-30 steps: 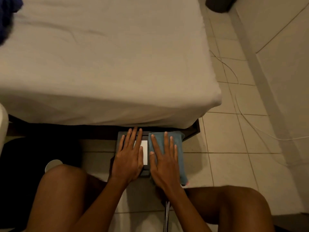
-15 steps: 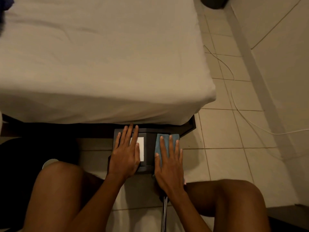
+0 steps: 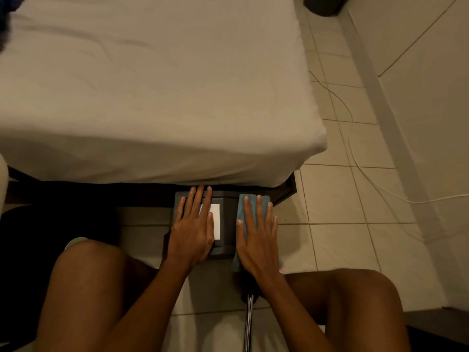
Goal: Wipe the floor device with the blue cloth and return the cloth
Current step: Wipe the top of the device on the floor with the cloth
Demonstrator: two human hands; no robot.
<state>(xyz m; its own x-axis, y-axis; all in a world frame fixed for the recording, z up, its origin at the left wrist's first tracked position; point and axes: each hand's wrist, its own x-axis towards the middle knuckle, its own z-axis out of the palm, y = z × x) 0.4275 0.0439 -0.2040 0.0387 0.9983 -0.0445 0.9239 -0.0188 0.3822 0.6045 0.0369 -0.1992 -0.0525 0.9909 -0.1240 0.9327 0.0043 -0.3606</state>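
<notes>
On the pale tiled floor [image 3: 337,232] at lower centre, the dark boxy floor device [image 3: 225,224] is steadied by the flat, open left hand [image 3: 194,233], while the folded blue cloth [image 3: 253,203] is pressed flat, ungripped, under the spread right hand [image 3: 257,240] at the device's right edge, where it could be pushed off onto the tiles.

A wide bed with a wrinkled off-white sheet [image 3: 152,92] fills the upper view. A thin white cable [image 3: 360,174] snakes across the pale tiled floor [image 3: 337,219] beside it.

blocked: bed [image 3: 152,97] overhangs device [image 3: 225,224] far edge; knees flank | free: tiled floor [image 3: 335,224] right; cable [image 3: 355,158] beyond
</notes>
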